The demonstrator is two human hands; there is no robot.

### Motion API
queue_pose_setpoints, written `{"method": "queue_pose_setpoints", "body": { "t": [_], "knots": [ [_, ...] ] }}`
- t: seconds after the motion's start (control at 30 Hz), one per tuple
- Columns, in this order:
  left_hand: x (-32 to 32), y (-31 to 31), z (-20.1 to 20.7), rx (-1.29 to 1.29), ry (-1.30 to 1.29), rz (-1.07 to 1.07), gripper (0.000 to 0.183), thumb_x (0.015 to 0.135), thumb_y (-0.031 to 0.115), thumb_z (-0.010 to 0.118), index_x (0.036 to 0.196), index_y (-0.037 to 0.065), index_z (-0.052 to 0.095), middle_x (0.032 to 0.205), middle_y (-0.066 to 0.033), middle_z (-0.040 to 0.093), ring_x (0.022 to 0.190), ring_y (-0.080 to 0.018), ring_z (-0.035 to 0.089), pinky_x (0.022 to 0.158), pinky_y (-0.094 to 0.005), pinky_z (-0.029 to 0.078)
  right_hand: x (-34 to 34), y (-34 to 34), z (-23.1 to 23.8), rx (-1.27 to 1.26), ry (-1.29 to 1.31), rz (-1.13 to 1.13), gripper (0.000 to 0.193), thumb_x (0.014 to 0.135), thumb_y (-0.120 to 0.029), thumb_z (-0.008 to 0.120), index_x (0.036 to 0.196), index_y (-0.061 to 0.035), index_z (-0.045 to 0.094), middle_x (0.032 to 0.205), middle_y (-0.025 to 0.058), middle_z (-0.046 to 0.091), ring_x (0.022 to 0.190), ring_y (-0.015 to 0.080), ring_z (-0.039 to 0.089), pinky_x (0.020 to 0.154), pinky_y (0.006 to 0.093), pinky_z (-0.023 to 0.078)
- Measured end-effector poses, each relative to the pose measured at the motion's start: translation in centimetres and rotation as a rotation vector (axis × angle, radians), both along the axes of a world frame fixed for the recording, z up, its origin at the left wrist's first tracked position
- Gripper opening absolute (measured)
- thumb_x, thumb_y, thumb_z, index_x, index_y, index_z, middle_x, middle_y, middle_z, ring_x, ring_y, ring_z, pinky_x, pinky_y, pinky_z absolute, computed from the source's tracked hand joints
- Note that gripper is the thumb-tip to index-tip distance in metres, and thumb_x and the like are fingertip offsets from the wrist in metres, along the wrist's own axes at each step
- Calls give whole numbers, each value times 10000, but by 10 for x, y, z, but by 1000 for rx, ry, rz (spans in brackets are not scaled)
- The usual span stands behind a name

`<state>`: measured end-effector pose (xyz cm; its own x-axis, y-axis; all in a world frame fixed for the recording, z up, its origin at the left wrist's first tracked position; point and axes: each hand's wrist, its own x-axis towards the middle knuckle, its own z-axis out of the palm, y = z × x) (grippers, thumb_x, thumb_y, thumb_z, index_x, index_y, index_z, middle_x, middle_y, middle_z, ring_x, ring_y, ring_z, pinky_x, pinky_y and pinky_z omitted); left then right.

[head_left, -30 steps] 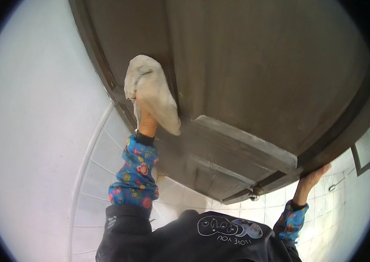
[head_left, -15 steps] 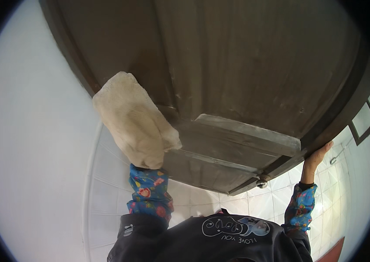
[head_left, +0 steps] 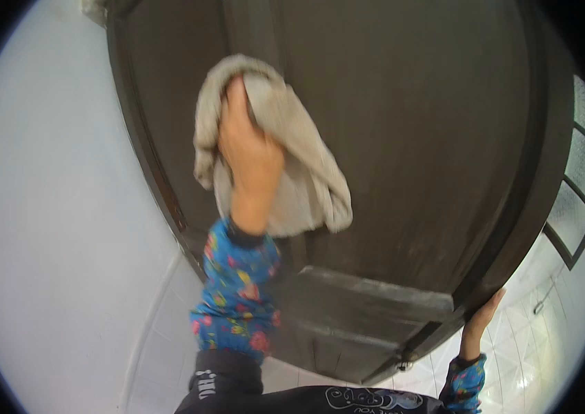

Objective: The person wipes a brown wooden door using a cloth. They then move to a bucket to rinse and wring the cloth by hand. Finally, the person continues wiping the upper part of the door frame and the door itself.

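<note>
Hands apart | left hand (head_left: 252,153) clamped on crumpled beige cloth (head_left: 298,190), dark-brown panelled wooden door (head_left: 410,152) behind | right hand (head_left: 483,319) at door's edge, grip unclear

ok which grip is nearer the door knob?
Right. The right grip is at the edge of the door, just up and right of the knob; the left grip is on the cloth, well up and left.

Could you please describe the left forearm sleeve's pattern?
The left forearm sleeve is blue with a multicoloured floral print, clearest in the head view.
</note>
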<state>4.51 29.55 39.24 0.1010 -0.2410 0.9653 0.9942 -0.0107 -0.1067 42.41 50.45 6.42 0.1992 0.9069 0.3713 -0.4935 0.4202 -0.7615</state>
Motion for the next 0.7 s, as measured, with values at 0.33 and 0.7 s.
{"method": "queue_pose_setpoints", "body": {
  "t": [0.33,0.7],
  "knots": [
    [-54,23,232,154,605,572,350,889,279,502,1080,-10,551,1030,-256,557,978,-450,511,840,-464,426,-15,-1,-5,79,-285,25,592,1001,-437,294,1296,56,435,1265,162,500,1160,247,453,1007,343,322],
    [-29,-8,-249,-363,-401,190,373,904,200,527,1214,-3,485,1163,-178,555,1092,-309,530,949,-380,413,-16,-12,29,235,-186,218,641,978,-470,292,1340,48,400,1323,150,468,1219,246,432,1029,340,300]
  ]
}}
